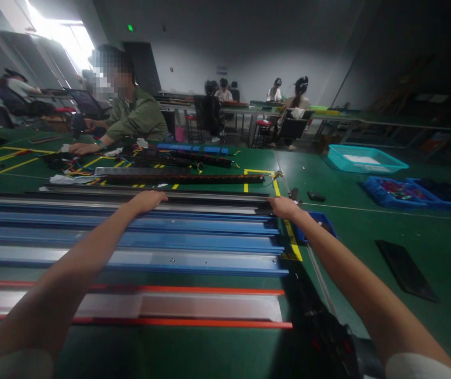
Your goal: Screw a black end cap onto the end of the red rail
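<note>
Black tool (328, 331) nearest; hands (148, 201) (284, 207) on black-edged rail (217, 209).

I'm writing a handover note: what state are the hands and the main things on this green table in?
Left hand: on the black-edged rails, grip unclear
Right hand: at their right end, grip unclear
Black-edged rails: lying parallel
Blue-edged rails: lying parallel
Red-edged rail: lying separately
Teal tray: upright, white contents
Far-right blue trays: upright, holding parts
Black flat piece: lying flat
Black tool, perhaps a power driver: lying down, blurred

1 red-edged rail (209, 306), 3 blue bins (387, 202), 1 turquoise tray (362, 167)
</note>
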Available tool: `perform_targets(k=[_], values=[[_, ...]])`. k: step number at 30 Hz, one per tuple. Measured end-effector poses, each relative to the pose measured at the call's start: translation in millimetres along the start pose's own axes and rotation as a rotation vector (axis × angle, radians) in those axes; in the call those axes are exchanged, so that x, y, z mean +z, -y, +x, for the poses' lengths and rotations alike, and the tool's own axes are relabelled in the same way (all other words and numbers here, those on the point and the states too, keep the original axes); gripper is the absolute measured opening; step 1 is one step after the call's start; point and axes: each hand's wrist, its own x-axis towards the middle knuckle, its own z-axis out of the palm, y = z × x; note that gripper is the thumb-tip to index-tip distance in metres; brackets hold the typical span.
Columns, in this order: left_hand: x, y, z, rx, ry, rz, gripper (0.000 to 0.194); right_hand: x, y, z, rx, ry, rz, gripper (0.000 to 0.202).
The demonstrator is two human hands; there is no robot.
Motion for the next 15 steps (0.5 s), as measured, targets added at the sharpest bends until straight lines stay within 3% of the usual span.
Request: perform_targets(k=[7,15], values=[[1.6,-0.4,0.3,0.033,-0.076,-0.01,0.041,-1.7,-2.7,4.1,-0.032,-0.041,-0.011,0.037],[2.4,12.9,-4.5,0.125,-0.141,-0.017,0.041,0.0,-5.8,11.2,-0.058,-0.041,0.006,0.037]])
